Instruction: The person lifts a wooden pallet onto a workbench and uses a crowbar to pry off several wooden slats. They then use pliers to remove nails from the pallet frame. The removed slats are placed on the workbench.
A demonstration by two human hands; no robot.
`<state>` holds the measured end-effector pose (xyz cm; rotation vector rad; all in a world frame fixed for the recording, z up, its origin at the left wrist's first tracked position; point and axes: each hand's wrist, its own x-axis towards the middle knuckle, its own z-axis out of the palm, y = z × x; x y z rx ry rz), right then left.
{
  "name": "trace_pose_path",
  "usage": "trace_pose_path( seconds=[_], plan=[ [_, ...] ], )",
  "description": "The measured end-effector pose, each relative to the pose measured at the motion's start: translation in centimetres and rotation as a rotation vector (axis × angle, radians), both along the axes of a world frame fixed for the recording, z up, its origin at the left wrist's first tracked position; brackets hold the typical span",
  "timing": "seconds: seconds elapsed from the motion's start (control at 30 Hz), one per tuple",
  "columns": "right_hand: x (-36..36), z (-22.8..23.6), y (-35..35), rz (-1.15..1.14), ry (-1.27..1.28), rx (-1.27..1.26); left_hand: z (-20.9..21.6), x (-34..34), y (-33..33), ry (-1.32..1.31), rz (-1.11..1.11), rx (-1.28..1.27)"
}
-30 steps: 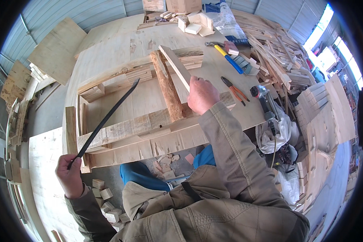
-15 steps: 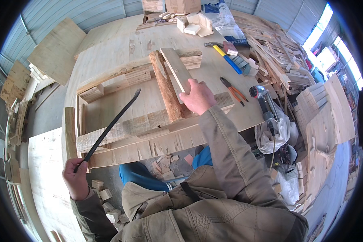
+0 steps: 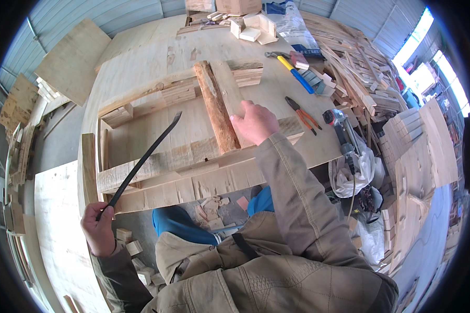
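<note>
My left hand (image 3: 100,229) is closed round the lower end of a black pry bar (image 3: 143,160), which slants up over a wooden frame (image 3: 136,167). The bar's bent tip hangs above the frame's opening. With its fingers closed, my right hand (image 3: 256,123) grips the near part of a pale wooden slat (image 3: 227,83). This slat lies across the frame, close beside a bark-edged slat (image 3: 215,107) on its left. My fingers hide the pale slat's near end.
On the plywood table (image 3: 177,47), right of the frame, lie orange-handled pliers (image 3: 304,116) and a hammer (image 3: 295,74) with a yellow and blue handle. A power tool (image 3: 342,128) sits at the right edge. Scrap wood (image 3: 344,68) is heaped beyond, with offcuts (image 3: 211,211) on the floor.
My right hand has moved slightly left, bringing the pale slat closer alongside the bark-edged one. The pry bar in my left hand has barely moved.
</note>
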<state>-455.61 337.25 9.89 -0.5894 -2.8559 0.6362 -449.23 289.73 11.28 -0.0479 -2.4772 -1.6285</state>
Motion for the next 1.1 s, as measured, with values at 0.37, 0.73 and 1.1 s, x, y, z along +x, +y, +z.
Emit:
trace_pose_path(
  seconds=[0.37,0.73,1.1],
  plan=[
    [1.2,-1.7,2.3,0.042,0.112,-0.224,-0.1,0.0,0.3,0.019,0.003,0.03],
    [-2.4,-1.9,7.0,0.099,0.074,-0.595,-0.1,0.9,-0.8,-0.02,0.07,0.021],
    [-2.1,-1.9,6.9,0.105,0.033,-0.636,-0.1,0.7,-1.1,-0.007,0.101,0.023]
  ],
)
